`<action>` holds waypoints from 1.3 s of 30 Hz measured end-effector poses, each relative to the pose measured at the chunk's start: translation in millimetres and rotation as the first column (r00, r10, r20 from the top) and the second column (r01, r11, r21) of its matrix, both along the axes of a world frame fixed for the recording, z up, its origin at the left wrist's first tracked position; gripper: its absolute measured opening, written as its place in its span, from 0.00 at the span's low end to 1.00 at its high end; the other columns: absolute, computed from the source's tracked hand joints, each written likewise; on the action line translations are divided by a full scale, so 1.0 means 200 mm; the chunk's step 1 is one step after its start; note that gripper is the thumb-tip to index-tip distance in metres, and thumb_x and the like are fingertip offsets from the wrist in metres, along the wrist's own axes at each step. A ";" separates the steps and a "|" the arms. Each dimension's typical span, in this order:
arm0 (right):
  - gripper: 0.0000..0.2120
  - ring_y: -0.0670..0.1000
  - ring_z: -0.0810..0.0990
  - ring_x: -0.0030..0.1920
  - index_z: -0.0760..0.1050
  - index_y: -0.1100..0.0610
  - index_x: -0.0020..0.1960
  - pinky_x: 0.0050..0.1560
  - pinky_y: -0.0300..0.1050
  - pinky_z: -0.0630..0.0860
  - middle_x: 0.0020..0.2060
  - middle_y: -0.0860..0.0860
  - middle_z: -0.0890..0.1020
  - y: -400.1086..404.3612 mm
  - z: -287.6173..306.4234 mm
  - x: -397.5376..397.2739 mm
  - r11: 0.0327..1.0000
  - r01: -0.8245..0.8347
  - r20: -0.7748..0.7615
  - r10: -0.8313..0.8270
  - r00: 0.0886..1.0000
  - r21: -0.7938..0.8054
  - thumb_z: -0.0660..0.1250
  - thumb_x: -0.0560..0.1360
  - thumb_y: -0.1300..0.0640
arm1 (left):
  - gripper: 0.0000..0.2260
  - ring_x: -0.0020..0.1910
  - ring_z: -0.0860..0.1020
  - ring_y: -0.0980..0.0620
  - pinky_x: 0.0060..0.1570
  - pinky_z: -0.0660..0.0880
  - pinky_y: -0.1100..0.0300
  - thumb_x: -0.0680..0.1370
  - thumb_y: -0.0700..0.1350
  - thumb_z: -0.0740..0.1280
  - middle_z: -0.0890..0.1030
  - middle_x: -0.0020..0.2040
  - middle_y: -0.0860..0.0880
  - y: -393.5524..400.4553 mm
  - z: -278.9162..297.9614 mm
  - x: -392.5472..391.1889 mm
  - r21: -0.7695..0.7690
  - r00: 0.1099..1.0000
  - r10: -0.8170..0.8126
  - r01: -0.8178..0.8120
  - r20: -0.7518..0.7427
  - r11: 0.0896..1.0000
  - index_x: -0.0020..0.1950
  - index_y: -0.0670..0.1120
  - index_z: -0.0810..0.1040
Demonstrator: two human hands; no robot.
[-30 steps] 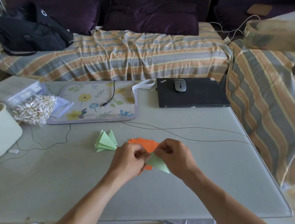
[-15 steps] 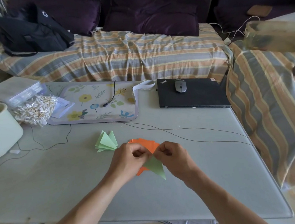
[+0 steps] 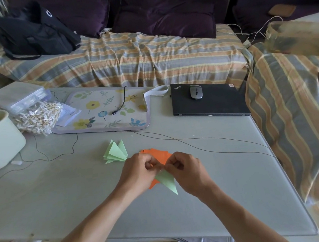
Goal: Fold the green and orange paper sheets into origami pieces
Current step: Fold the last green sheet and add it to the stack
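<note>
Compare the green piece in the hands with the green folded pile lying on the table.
The green piece is pinched by the left hand and right hand; the green pile lies untouched. The green piece shows one narrow triangle pointing toward the person; the green pile fans several points away. Both are pale green folded paper.

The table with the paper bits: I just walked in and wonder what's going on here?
A person is folding origami at the table. Both the left hand and the right hand pinch a pointed green paper piece, held just above some orange paper. A small pile of folded green pieces lies on the table beyond the left hand. A closed laptop with a mouse on it sits further back.
</note>
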State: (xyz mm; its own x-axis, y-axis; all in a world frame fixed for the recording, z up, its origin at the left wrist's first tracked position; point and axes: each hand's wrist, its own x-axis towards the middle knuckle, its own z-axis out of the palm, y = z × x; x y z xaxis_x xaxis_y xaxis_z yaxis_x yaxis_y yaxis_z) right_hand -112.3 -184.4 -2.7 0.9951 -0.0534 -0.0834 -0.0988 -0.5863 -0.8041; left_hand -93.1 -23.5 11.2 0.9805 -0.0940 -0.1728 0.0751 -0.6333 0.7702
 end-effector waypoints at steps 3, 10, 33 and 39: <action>0.05 0.44 0.71 0.31 0.79 0.59 0.42 0.33 0.32 0.69 0.34 0.51 0.81 0.00 0.01 0.01 1.000 0.021 0.020 -0.021 1.000 0.006 0.69 0.75 0.59 | 0.09 0.20 0.67 0.59 0.23 0.62 0.70 0.71 0.47 0.79 0.69 0.19 0.58 0.00 0.01 0.00 -0.069 0.996 0.084 -0.085 -0.012 0.994 0.36 0.46 0.83; 0.05 0.42 0.72 0.30 0.79 0.58 0.41 0.32 0.31 0.68 0.30 0.44 0.77 -0.02 0.01 0.01 0.998 0.063 0.007 -0.064 0.998 0.020 0.68 0.76 0.59 | 0.07 0.23 0.72 0.61 0.25 0.65 0.71 0.70 0.42 0.80 0.77 0.23 0.54 0.02 0.01 0.00 -0.099 0.991 0.132 -0.133 -0.014 0.986 0.35 0.47 0.84; 0.04 0.43 0.82 0.36 0.80 0.53 0.44 0.46 0.48 0.79 0.34 0.48 0.85 -0.03 0.02 -0.03 0.976 -0.162 -0.273 0.197 0.942 0.143 0.69 0.76 0.54 | 0.12 0.43 0.84 0.53 0.42 0.75 0.61 0.73 0.42 0.79 0.87 0.42 0.51 0.02 -0.04 0.01 -0.346 0.971 0.167 -0.217 -0.169 0.913 0.52 0.49 0.80; 0.05 0.44 0.77 0.32 0.80 0.53 0.41 0.40 0.41 0.73 0.30 0.45 0.81 -0.03 0.03 -0.02 0.977 -0.123 -0.219 0.160 0.963 0.174 0.72 0.76 0.57 | 0.15 0.45 0.85 0.52 0.49 0.80 0.53 0.72 0.43 0.79 0.88 0.42 0.52 0.01 -0.03 0.00 -0.365 0.979 0.122 -0.176 -0.165 0.914 0.55 0.50 0.79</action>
State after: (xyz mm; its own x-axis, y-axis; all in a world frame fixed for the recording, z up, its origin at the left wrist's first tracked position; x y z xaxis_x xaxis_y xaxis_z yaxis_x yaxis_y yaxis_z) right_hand -116.0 -189.8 3.2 0.9443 0.1186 -0.3070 -0.2174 -0.4754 -0.8525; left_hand -92.7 -21.3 4.5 0.9576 -0.0329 -0.2861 0.2668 -0.2726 0.9244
